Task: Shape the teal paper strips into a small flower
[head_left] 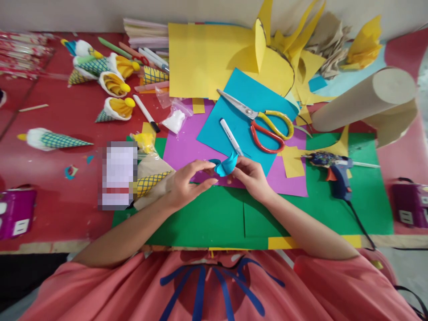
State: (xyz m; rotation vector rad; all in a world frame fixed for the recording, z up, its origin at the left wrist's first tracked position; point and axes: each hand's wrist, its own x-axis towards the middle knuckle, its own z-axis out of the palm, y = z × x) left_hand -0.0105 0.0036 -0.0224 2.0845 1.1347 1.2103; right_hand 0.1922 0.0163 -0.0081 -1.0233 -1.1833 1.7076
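Note:
A small curled piece of blue paper (pixel 226 166) is held above the purple and green sheets. My right hand (pixel 253 177) pinches its right end between thumb and fingers. My left hand (pixel 190 182) is at its left side, thumb and index finger apart, with the index fingertip against the paper's left curl. Just beyond the hands, a white marker (pixel 230 136) lies on a blue sheet (pixel 220 113). Large scissors (pixel 252 117) with one red and one yellow handle lie there too, blades pointing away to the left. Left of my left hand is a yellow netted paper cone (pixel 152 183).
A blue glue gun (pixel 339 176) lies right on the green sheet (pixel 200 223), its cord running off the front edge. A thick paper roll (pixel 364 99) stands behind it. Several decorated cones (pixel 115 109) lie left. Yellow sheets (pixel 200 58) fill the back.

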